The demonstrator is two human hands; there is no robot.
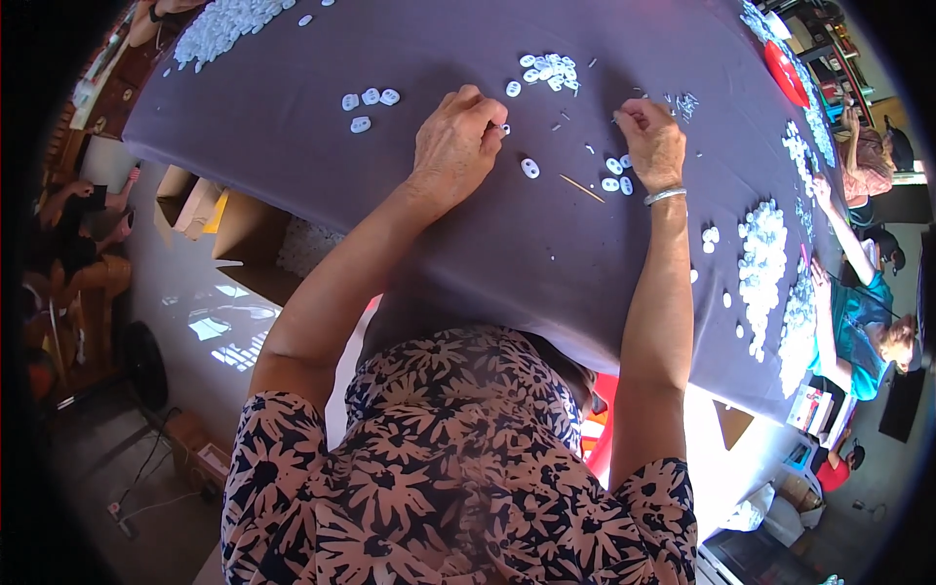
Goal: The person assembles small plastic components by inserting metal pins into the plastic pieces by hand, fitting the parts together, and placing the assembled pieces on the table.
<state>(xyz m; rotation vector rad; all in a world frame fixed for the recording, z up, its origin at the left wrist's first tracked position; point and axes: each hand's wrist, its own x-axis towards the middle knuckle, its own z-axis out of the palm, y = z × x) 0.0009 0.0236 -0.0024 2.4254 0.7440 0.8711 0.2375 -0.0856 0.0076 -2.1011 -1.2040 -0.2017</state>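
My left hand (453, 141) rests on the purple tablecloth (292, 107), and its fingertips pinch a small white plastic part (503, 128). To its right, my right hand (651, 141), with a silver bangle on the wrist, is closed in a pinch on a small thin piece at its fingertips. Between the hands lies one white oval part (529, 168). A few more oval parts (616, 175) sit just below my right hand, beside a thin wooden stick (582, 187). A small heap of white parts (548, 70) lies beyond both hands.
Three oval parts (370, 97) lie left of my left hand. Tiny metal pins (684, 102) are scattered by my right hand. Large white heaps sit at the far left (229, 24) and along the right (765, 253). Other people (858, 322) work at the right edge. Cardboard boxes (195, 200) stand under the table.
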